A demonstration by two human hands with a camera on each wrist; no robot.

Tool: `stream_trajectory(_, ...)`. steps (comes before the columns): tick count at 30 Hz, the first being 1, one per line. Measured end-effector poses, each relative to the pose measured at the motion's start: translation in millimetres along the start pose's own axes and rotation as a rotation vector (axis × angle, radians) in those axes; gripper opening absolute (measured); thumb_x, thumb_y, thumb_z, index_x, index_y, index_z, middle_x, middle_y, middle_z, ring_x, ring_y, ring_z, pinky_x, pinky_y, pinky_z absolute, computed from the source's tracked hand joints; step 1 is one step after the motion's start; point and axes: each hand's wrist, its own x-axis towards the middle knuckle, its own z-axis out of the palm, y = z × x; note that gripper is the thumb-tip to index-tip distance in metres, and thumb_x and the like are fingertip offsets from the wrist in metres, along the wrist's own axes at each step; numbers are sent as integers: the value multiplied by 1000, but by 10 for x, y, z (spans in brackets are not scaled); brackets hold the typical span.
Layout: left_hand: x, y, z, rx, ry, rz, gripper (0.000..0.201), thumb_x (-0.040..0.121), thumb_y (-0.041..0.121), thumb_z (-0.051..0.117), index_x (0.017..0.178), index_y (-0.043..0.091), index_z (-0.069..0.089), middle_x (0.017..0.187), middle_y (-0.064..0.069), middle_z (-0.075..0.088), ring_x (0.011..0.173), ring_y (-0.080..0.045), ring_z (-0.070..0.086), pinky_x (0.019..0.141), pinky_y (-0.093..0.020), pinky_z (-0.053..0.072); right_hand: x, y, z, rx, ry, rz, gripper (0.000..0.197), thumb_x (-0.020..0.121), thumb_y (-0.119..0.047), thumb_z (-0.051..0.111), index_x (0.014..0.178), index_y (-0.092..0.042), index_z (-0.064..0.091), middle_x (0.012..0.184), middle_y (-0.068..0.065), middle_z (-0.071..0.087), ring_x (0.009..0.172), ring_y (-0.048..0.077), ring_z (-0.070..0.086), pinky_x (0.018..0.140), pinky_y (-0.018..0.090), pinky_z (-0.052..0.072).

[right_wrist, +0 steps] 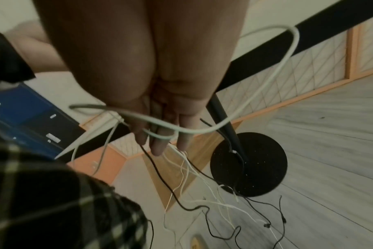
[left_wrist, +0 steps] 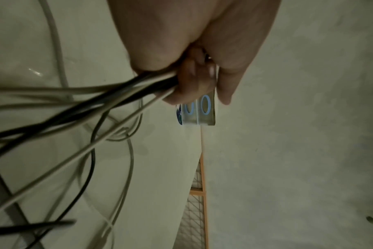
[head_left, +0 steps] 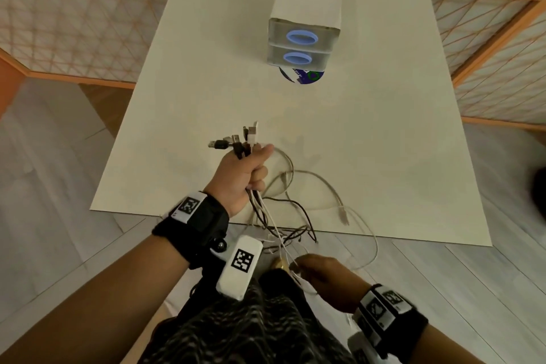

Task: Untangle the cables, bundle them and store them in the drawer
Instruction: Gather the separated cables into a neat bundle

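Above the near edge of the worktop [head_left: 369,156], the left hand [head_left: 242,174] has its grip clamped on a bunch of cables [head_left: 283,216], their plugs [head_left: 236,139] fanning out above the fist and the black and white leads trailing down off the edge toward the floor. Lower, by the lap, the right hand [head_left: 325,278] has loosely straight fingers [right_wrist: 158,148] with a pale cable [right_wrist: 202,131] draped across them. The drawers [head_left: 301,44], both closed, stand at the worktop's far side, well apart from the cables.
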Motion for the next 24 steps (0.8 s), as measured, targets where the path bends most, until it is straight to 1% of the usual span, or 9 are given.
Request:
stream_trajectory(4,5,94,-70,52,21,24,39,97,34,44,63,21,33,47,10,29,38,-3,21,37,-16,20,16,-162,-85,50,-106,112,45,92,-2,39,133,-19,47,133,4,56,121,17,52,102,23,40)
stream_trajectory(6,10,134,-118,46,20,-8,42,97,43,39,63,20,33,47,8,31,39,-6,27,39,-16,28,65,-299,-264,-9,-60,106,46,91,-2,37,133,-18,48,132,4,56,120,14,53,101,19,39)
stream_trajectory(8,11,128,-160,71,25,-41,45,96,49,36,62,19,32,46,6,31,41,-10,33,43,-19,35,186,-437,-510,-106,130,71,38,91,-4,40,122,-14,59,123,3,63,111,14,58,97,17,39)
stream_trajectory(9,6,112,-171,97,27,-58,47,96,50,35,61,19,31,45,6,30,41,-11,33,43,-20,35,280,-510,-637,-120,272,56,30,92,-7,44,113,-12,64,114,5,68,102,17,62,96,23,44)
stream_trajectory(12,-16,27,-172,143,-1,-98,45,96,48,36,61,22,27,43,9,23,37,-7,22,37,-18,24,715,-589,-914,-80,601,91,21,92,-21,52,103,-7,65,95,12,70,81,24,62,83,34,50)
stream_trajectory(15,-40,-38,-165,67,-2,-110,41,96,36,44,61,23,27,44,11,23,36,-3,19,34,-15,18,1186,-509,-959,-93,505,309,41,91,-33,53,120,-4,51,117,15,58,107,30,56,91,35,43)
stream_trajectory(17,-42,-39,-195,8,43,-108,40,98,36,41,62,22,31,44,10,27,35,-3,22,34,-15,21,1332,-444,-866,-185,472,366,40,91,-30,51,119,-1,49,123,17,50,112,35,52,93,39,42)
stream_trajectory(21,-19,9,-385,-79,140,-113,43,99,45,33,65,19,39,41,9,28,32,-4,22,34,-17,20,1253,-383,-744,-314,415,356,28,96,-19,39,109,1,52,114,21,55,105,37,53,83,39,44)
stream_trajectory(24,3,14,-418,-153,143,-150,41,97,41,42,62,20,37,39,9,26,30,-4,20,32,-17,17,1068,-376,-784,111,626,298,17,96,-22,40,98,-6,45,88,17,65,76,31,64,66,36,49)
